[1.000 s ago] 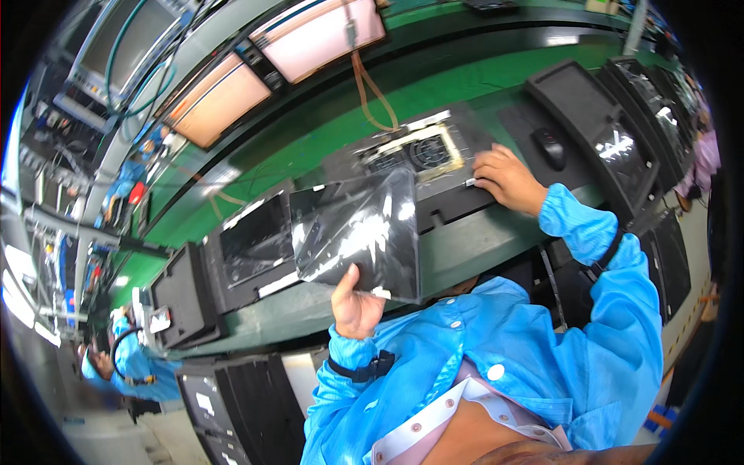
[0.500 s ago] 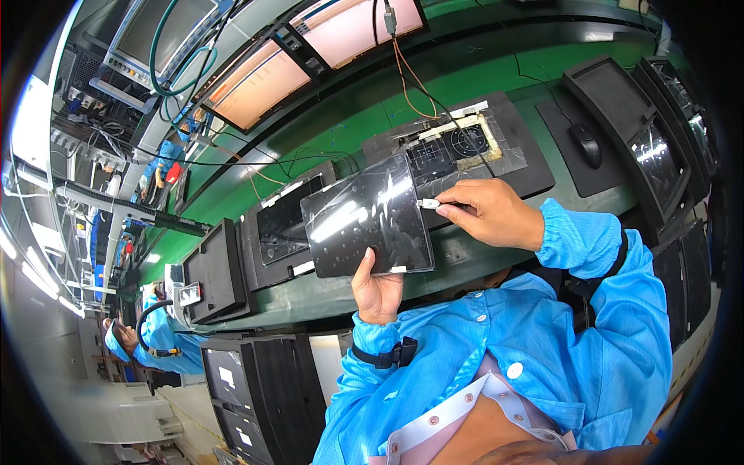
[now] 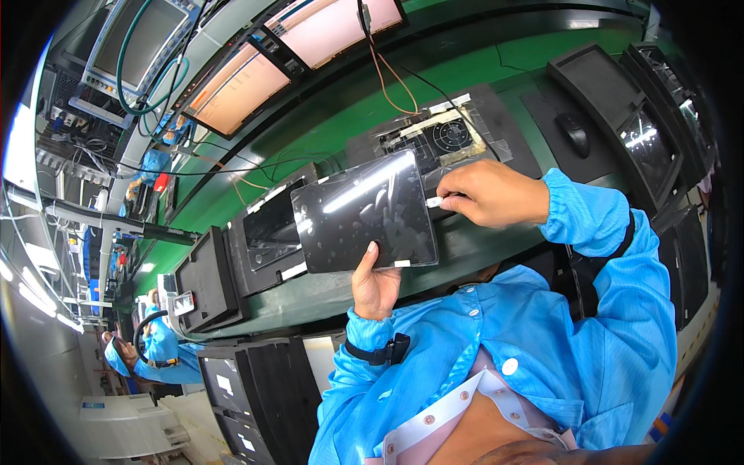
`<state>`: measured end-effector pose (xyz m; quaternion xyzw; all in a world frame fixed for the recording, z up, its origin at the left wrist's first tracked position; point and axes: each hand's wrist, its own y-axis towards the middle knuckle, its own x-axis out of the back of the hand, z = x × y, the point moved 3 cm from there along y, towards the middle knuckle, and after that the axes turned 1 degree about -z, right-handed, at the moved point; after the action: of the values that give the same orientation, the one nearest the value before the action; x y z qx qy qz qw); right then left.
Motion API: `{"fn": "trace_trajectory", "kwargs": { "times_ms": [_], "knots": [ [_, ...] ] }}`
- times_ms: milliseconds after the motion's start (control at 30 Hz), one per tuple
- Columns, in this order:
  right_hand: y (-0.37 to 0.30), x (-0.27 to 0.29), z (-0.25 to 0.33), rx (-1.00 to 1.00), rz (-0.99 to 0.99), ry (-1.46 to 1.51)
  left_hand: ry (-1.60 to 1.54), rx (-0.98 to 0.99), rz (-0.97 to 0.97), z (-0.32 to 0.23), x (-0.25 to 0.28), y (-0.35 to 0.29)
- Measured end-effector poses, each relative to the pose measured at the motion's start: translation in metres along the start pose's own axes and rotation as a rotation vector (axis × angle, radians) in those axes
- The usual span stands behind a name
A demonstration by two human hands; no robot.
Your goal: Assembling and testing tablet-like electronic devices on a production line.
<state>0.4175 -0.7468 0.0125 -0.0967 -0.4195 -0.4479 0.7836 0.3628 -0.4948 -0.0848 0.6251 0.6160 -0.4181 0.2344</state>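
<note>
A black tablet (image 3: 364,217) under clear film, with bubbles and glare on its glass, is held above the bench. Gripping its near edge is my left hand (image 3: 377,285), the thumb on the glass and the other fingers hidden beneath. My right hand (image 3: 496,194) pinches a white cable plug (image 3: 434,202) at the tablet's right edge; whether the plug is seated in a port I cannot tell. Behind the tablet lies a black fixture (image 3: 446,139) with a taped, grid-marked window. Another dark panel (image 3: 271,229) rests in a black holder to the left.
Two lit monitors (image 3: 240,85) stand at the back. Loose cables (image 3: 403,85) hang over the green bench (image 3: 508,58). A mouse (image 3: 572,135) on a dark pad and black trays (image 3: 601,85) sit at right. Another black tray (image 3: 205,283) is at left. A person in blue (image 3: 163,349) is beyond.
The view has shifted slightly, and the bench things appear further left. The tablet is turned a little, its right edge still against the plug in my right hand.
</note>
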Motion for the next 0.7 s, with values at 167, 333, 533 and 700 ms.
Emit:
{"fn": "trace_trajectory", "kwargs": {
  "times_ms": [167,333,533,700],
  "knots": [
    [-0.014,0.037,-0.043,-0.063,-0.027,-0.114,0.039,0.053,0.036,0.049,-0.047,0.034],
    [-0.048,0.071,-0.083,-0.076,0.052,-0.332,-0.085,0.104,0.050,0.115,-0.096,0.082],
    [-0.056,0.068,-0.143,-0.204,0.072,-0.310,-0.137,0.238,-0.013,0.163,-0.085,0.128],
    [-0.044,0.063,-0.162,-0.128,-0.006,-0.308,-0.015,0.375,0.071,0.145,-0.074,0.129]
  ]
}}
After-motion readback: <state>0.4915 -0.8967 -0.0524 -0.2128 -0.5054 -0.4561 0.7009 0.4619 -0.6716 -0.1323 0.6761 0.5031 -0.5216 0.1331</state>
